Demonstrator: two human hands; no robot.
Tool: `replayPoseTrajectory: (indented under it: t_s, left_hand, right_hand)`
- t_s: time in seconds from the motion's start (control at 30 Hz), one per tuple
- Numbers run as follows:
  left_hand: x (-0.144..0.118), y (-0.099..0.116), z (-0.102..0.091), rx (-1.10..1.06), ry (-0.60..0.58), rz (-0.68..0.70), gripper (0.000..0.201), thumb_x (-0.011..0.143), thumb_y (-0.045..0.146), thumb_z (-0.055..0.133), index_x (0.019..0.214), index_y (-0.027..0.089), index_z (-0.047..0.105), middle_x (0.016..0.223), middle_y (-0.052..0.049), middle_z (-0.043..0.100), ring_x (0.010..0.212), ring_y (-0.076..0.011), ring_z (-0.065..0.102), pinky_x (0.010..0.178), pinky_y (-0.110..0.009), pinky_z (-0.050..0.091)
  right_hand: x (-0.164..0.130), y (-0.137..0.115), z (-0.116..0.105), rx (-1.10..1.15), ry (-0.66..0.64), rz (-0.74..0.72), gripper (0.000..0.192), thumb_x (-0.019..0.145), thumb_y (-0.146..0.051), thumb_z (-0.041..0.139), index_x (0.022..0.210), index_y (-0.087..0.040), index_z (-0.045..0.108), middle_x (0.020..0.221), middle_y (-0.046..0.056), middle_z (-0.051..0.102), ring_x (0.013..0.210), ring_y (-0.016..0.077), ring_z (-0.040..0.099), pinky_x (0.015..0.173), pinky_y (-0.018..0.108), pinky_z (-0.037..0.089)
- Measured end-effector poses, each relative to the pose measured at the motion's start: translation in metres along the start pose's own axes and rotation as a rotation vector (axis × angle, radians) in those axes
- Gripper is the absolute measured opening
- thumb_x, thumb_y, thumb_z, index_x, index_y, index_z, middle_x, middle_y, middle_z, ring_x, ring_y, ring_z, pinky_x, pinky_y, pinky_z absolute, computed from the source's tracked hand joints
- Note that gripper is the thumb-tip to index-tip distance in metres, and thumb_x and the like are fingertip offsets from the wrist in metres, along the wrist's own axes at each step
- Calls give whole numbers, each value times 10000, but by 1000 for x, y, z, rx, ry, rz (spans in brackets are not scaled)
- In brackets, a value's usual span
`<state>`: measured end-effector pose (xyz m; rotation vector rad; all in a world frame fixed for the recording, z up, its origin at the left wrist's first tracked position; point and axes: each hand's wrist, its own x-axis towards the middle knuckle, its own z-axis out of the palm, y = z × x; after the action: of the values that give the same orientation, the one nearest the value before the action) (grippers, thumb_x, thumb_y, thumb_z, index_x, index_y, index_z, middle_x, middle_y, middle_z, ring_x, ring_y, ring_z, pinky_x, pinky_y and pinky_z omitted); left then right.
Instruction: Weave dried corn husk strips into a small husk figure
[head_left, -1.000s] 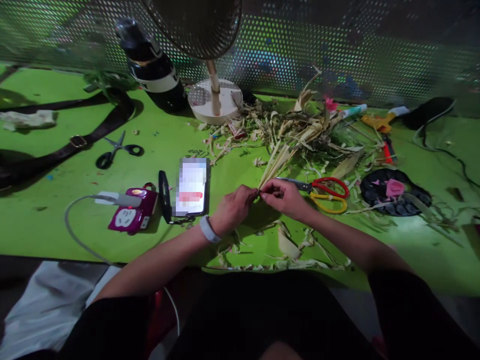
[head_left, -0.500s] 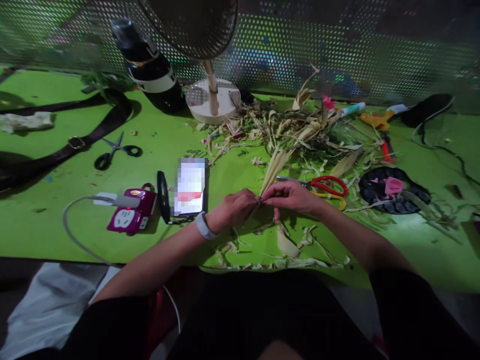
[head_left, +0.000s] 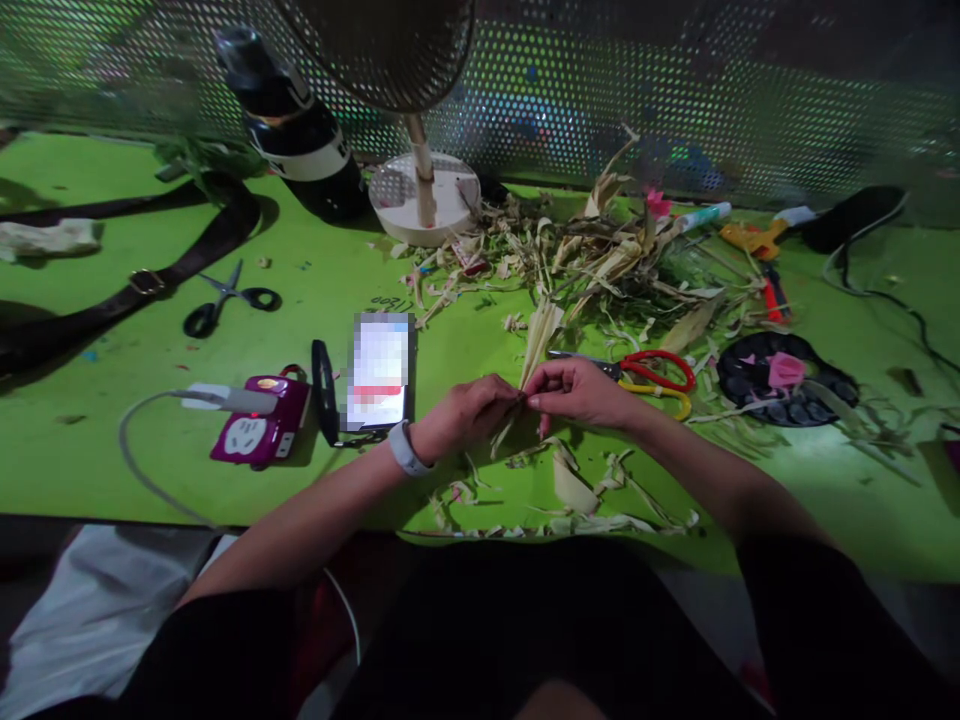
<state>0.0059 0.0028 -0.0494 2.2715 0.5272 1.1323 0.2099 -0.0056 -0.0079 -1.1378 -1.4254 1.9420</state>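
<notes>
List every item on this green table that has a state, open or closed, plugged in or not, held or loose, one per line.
Left hand: closed, pinching the husk strips.
Right hand: closed, pinching the same strips.
Husk strips: held, fanning away from the hands.
Red and yellow scissors: lying closed.
Black scissors: lying slightly open.
Phone: screen lit.
Power strip: plug inserted.
Husk pile: loose.

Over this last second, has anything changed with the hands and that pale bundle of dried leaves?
Little. Both hands have drifted slightly nearer the table's front edge, and the dried leaf bundle they pinch has swung from leaning right to nearly upright. The left hand and right hand still meet fingertip to fingertip on its lower end. The red and yellow scissors, phone, power strip and black scissors lie as before.
</notes>
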Motion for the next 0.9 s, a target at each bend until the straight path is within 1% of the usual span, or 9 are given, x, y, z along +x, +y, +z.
replayPoseTrajectory:
  t_s: [0.2,0.27,0.33,0.4,0.47,0.57,0.63,0.73,0.9]
  left_hand:
    - [1,0,-5,-93,-96,-118,53,869,169,516,893,144,557,769,-58,672,678,-100,646,608,-199,517]
    - [3,2,-7,-136,-118,-146,49,862,172,538,878,136,566,751,-56,670,656,-93,638,589,-184,506]
    - [4,4,-8,-169,-151,-161,43,858,167,548,863,131,571,742,-52,668,645,-87,633,581,-173,500]
    - [5,5,-9,-168,-163,-154,46,860,156,537,862,128,574,750,-55,671,660,-88,639,598,-176,505]
    - [5,5,-9,-143,-143,-156,62,863,152,526,884,126,579,775,-64,679,683,-94,647,612,-183,509]
    - [3,3,-9,-100,-128,-192,89,868,187,529,914,128,578,779,-58,682,670,-93,645,594,-184,504]
    - [2,3,-8,-68,-152,-211,108,873,211,522,930,134,573,782,-48,683,660,-89,642,589,-184,501]
    - [0,2,-7,-2,-190,-193,130,881,218,498,961,137,562,813,-53,689,679,-94,647,606,-194,503]
    - [-1,4,-8,72,-257,-175,163,899,217,453,998,132,551,850,-67,694,696,-107,653,616,-210,501]
  right_hand:
    - [-5,-7,5,-203,28,-7,109,755,-260,611,767,-157,577,579,-55,565,488,105,602,500,226,463]
    - [-7,-7,5,-418,102,-115,90,779,-247,581,786,-158,597,587,-34,582,519,106,591,521,225,436]
    - [-9,-9,5,-679,222,-278,84,785,-216,567,796,-157,626,636,0,622,569,105,571,566,232,413]
    - [-10,-11,3,-802,302,-358,83,773,-197,571,788,-156,642,667,12,638,571,94,534,576,233,394]
    - [-12,-15,2,-722,275,-290,92,766,-205,576,801,-151,642,642,0,621,533,82,510,537,219,386]
    - [-12,-17,1,-486,139,-124,137,750,-226,599,850,-139,631,639,-12,604,530,82,539,504,203,414]
    - [-10,-15,1,-367,75,-60,166,729,-239,628,859,-137,620,658,-13,609,554,90,574,528,214,455]
    - [-6,-10,2,-253,51,-2,178,705,-244,657,840,-140,607,652,-22,612,558,96,604,549,226,482]
    - [-1,-5,-3,-183,2,59,151,701,-218,657,817,-139,601,645,-25,633,593,101,646,550,199,465]
